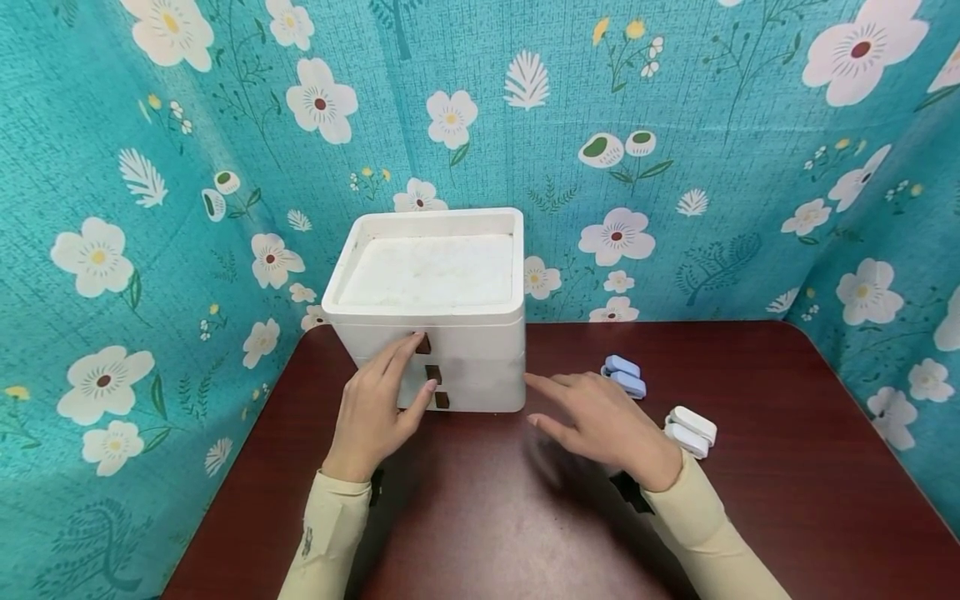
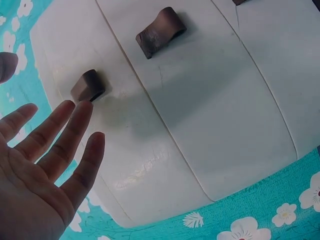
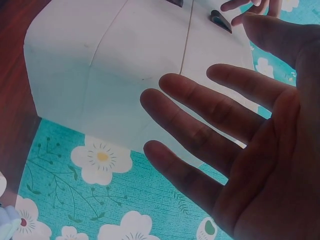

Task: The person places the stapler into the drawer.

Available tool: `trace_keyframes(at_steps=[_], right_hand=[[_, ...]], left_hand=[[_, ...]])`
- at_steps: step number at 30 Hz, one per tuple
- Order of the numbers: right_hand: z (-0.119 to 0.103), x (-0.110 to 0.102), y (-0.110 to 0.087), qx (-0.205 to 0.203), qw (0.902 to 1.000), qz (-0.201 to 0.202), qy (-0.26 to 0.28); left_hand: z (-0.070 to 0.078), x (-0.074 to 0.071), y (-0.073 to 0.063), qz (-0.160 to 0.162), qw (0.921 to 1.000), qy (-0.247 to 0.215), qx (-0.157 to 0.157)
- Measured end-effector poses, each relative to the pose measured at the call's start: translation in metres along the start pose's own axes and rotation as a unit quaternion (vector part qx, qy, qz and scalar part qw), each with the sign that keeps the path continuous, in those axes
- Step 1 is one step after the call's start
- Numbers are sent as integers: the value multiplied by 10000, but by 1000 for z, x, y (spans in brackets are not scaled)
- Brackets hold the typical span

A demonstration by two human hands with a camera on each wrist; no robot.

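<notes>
A small white drawer box (image 1: 487, 367) with three stacked drawers and a shallow tray top stands at the back of the table. Each drawer front has a brown pull tab, and all three look closed. My left hand (image 1: 375, 408) is at the front of the box, fingers extended, its fingertips right at the top pull tab (image 2: 89, 86). Lower on the front, the middle tab (image 2: 162, 30) is free of the fingers. By the box's right side, my right hand (image 3: 260, 145) is held with fingers spread and nothing in it.
Right of the box lie two small blue rounded objects (image 1: 624, 377) side by side. Nearer and further right is a similar white pair (image 1: 690, 431), close to the right wrist. A teal flowered curtain (image 1: 675, 125) surrounds the dark red table (image 1: 487, 517).
</notes>
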State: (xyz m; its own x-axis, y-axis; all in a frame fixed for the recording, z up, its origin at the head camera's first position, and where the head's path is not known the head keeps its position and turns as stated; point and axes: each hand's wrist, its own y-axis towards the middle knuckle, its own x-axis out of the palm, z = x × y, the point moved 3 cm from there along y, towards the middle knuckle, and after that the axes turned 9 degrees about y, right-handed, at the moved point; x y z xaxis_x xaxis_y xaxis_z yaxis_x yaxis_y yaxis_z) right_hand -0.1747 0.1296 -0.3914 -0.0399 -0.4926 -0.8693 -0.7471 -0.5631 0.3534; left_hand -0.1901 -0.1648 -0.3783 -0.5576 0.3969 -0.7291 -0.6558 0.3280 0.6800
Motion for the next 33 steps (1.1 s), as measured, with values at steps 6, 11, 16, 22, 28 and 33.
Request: trace_keyframes(at_steps=[6, 11, 16, 22, 28, 33], right_hand=[[-2, -1, 2, -22, 10000, 19, 20], [-3, -1, 4, -71, 9999, 67, 68], [-5, 0, 6, -118, 9998, 120, 85], [-6, 2, 7, -96, 9998, 128, 71], [-8, 3, 9, -118, 9998, 135, 105], [-11, 3, 11, -177, 9997, 145, 103]], left_hand=[[-2, -1, 1, -50, 9999, 92, -68], [-5, -3, 2, 79, 9997, 186, -106], [-11, -7, 2, 194, 9994, 208, -191], [-19, -11, 2, 350, 9988, 62, -337], [-27, -12, 0, 424, 9974, -227, -540], [-34, -14, -1, 504, 9955, -373, -713]])
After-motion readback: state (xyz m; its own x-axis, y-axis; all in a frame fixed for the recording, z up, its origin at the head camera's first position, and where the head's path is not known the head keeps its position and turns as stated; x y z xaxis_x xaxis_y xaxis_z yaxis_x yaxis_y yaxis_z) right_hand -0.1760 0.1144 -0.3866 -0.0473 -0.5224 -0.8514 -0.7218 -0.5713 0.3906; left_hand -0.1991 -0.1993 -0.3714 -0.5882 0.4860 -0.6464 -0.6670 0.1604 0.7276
